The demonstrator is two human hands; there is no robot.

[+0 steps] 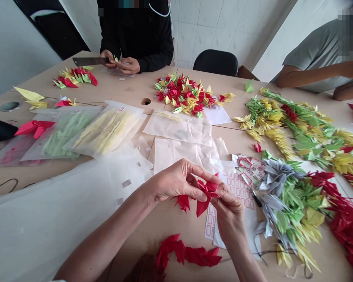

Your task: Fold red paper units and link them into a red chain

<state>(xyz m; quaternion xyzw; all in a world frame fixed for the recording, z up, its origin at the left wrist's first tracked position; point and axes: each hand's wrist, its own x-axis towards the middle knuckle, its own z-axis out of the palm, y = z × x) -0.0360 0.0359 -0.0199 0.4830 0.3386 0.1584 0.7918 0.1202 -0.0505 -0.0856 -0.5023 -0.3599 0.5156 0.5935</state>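
My left hand (173,181) and my right hand (229,213) meet over the wooden table (129,92), both pinched on a cluster of red folded paper pieces (204,192). A part of the red cluster hangs below my left fingers. Under my hands lies a sheet of small red-bordered labels (238,190). A chain of joined red paper pieces (188,254) rests on the table near my forearms.
Clear bags of green and yellow paper (85,131) lie left, empty bags (179,127) centre. A mixed pile of folded pieces (185,94) sits farther back; long green, yellow, grey and red strands (297,188) fill the right. A person in black (135,35) works opposite, another sits at right.
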